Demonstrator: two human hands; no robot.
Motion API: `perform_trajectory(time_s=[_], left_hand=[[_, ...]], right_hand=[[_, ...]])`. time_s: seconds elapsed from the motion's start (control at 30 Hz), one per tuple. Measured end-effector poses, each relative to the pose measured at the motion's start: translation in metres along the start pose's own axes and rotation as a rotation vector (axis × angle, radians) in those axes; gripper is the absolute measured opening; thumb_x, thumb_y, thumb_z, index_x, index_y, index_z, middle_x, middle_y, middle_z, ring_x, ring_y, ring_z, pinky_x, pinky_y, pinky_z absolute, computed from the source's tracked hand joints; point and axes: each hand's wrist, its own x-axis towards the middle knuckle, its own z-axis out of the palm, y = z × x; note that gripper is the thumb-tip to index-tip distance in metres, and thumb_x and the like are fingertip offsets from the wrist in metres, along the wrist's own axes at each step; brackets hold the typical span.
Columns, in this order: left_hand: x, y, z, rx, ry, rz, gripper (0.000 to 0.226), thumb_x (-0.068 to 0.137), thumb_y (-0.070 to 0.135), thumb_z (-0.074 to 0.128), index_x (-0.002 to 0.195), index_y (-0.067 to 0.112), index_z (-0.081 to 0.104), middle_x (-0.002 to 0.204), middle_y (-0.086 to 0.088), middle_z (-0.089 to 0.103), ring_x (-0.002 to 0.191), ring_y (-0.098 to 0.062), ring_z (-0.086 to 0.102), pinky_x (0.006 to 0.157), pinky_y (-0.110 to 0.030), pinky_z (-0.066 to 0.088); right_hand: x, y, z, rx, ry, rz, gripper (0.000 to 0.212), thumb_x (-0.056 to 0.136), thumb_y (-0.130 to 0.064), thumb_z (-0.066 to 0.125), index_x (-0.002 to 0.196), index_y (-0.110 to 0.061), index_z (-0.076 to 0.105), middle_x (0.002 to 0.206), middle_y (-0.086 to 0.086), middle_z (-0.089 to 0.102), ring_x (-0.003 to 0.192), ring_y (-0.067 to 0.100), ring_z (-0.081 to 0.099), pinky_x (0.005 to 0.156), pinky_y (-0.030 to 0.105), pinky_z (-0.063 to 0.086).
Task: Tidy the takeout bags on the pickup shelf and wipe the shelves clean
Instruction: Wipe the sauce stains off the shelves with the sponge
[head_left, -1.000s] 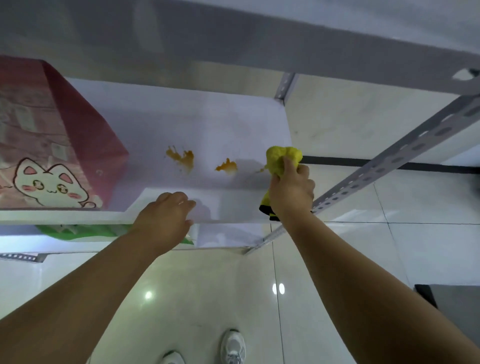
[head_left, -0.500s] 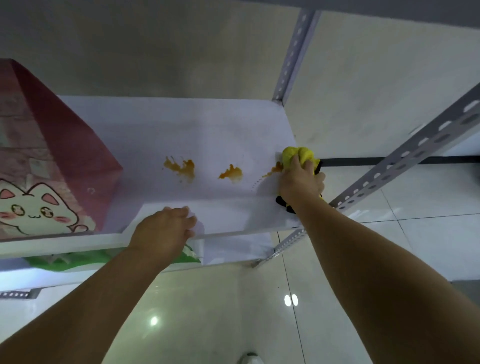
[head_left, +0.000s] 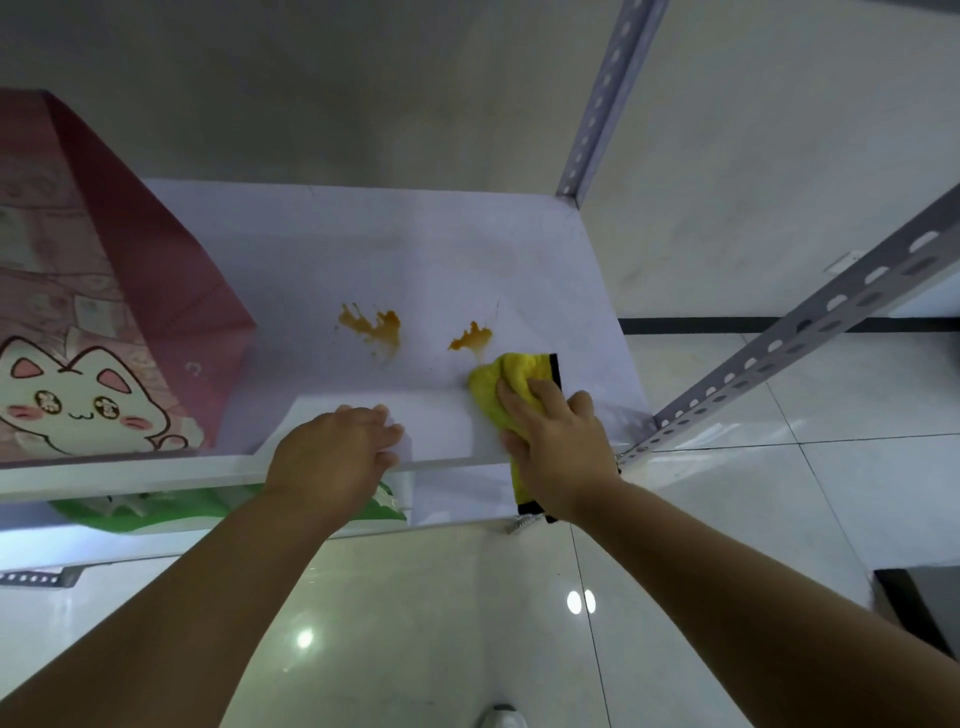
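We counted two hands, left hand (head_left: 332, 462) and right hand (head_left: 558, 447); one yellow cloth (head_left: 511, 371); two orange stains, larger stain (head_left: 371, 328) and smaller stain (head_left: 471, 338); two bags, pink bag (head_left: 130, 270) and green bag (head_left: 156, 512); two shelves, upper shelf (head_left: 363, 249) and lower shelf (head_left: 457, 499); one shoe (head_left: 501, 717).

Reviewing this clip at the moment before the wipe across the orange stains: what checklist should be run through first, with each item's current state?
1. Cloth in hand: ok. The right hand holds the yellow cloth down on the shelf.
2. Cloth at the spill: ok. It lies right beside the right orange stain.
3. Stains gone: not ok. That one and the left orange stain both remain.
4. Path clear: ok. The pink cat bag stands apart, further left.
5. Left hand out of the way: ok. It rests on the front edge, short of the stains.
6. Underside of the cloth clean: cannot tell.
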Motion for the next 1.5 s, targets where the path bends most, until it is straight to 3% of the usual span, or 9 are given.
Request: perform_trajectory(time_s=[0.2,0.33,0.5,0.77,0.93,1.03,1.13,1.27,1.5], left_hand=[[-0.001,-0.006,0.001,-0.061,0.014,0.001,0.036,0.094,0.036,0.049,0.13,0.038,0.052,0.147,0.019,0.035,0.136,-0.009,0.033,0.103,-0.022,0.03],[-0.003,-0.008,0.001,-0.107,0.025,-0.003,0.035,0.093,0.036,0.052,0.128,0.037,0.054,0.146,0.019,0.037,0.135,-0.01,0.035,0.102,-0.022,0.031],[-0.003,-0.008,0.001,-0.104,0.033,-0.006,0.034,0.093,0.036,0.052,0.126,0.037,0.055,0.143,0.015,0.044,0.126,-0.014,0.046,0.099,-0.027,0.038],[-0.007,-0.002,0.001,-0.112,0.009,-0.048,0.032,0.094,0.031,0.048,0.125,0.031,0.056,0.135,0.004,0.051,0.122,-0.019,0.049,0.096,-0.033,0.042],[-0.007,0.0,0.0,-0.088,0.015,-0.025,0.034,0.097,0.028,0.042,0.129,0.028,0.052,0.143,0.006,0.043,0.128,-0.016,0.041,0.1,-0.033,0.038],[-0.009,-0.002,0.003,-0.111,0.03,-0.002,0.034,0.098,0.028,0.041,0.13,0.028,0.052,0.149,0.012,0.035,0.133,-0.014,0.034,0.103,-0.031,0.033],[-0.012,-0.006,0.007,-0.147,0.064,-0.04,0.038,0.097,0.033,0.042,0.135,0.033,0.048,0.151,0.017,0.028,0.141,-0.008,0.022,0.109,-0.021,0.018],[-0.017,-0.019,0.005,-0.143,0.125,-0.176,0.047,0.092,0.04,0.05,0.136,0.023,0.047,0.151,0.01,0.03,0.14,-0.008,0.021,0.109,-0.02,0.014],[-0.017,-0.032,-0.007,-0.105,0.053,-0.153,0.049,0.091,0.047,0.048,0.134,0.026,0.048,0.153,0.012,0.026,0.14,-0.006,0.021,0.109,-0.022,0.021]], right_hand=[[0.035,0.01,0.005,-0.015,0.026,0.325,0.05,0.097,-0.031,0.036,0.144,-0.023,0.025,0.141,0.014,0.028,0.103,0.036,0.036,0.085,0.04,0.035],[0.101,0.013,0.0,0.076,-0.004,0.517,0.046,0.096,-0.031,0.034,0.141,-0.024,0.027,0.142,0.013,0.026,0.116,0.04,0.031,0.092,0.044,0.033],[0.133,-0.009,0.002,-0.018,-0.076,0.235,0.048,0.095,-0.036,0.037,0.142,-0.037,0.026,0.148,0.002,0.026,0.116,0.038,0.033,0.093,0.042,0.031],[0.022,-0.018,0.007,-0.042,0.038,-0.174,0.048,0.082,-0.027,0.056,0.13,-0.031,0.052,0.132,0.002,0.053,0.087,0.035,0.051,0.068,0.04,0.043],[0.075,-0.007,0.007,-0.074,-0.073,0.035,0.051,0.094,-0.03,0.04,0.142,-0.04,0.025,0.148,-0.004,0.026,0.108,0.032,0.035,0.08,0.037,0.033],[0.102,-0.025,0.007,-0.066,-0.069,0.13,0.05,0.094,-0.03,0.039,0.142,-0.039,0.025,0.147,-0.003,0.025,0.111,0.033,0.034,0.084,0.039,0.032],[0.079,-0.039,0.012,-0.13,-0.048,-0.041,0.052,0.092,-0.031,0.043,0.142,-0.036,0.028,0.145,-0.001,0.03,0.105,0.034,0.038,0.078,0.038,0.033],[0.042,-0.033,0.013,-0.102,-0.034,-0.253,0.053,0.089,-0.029,0.052,0.14,-0.029,0.038,0.141,0.006,0.043,0.091,0.035,0.045,0.071,0.04,0.042],[0.143,-0.043,0.01,-0.025,-0.099,0.108,0.05,0.097,-0.034,0.033,0.146,-0.032,0.02,0.15,0.004,0.021,0.114,0.037,0.032,0.085,0.042,0.035]])
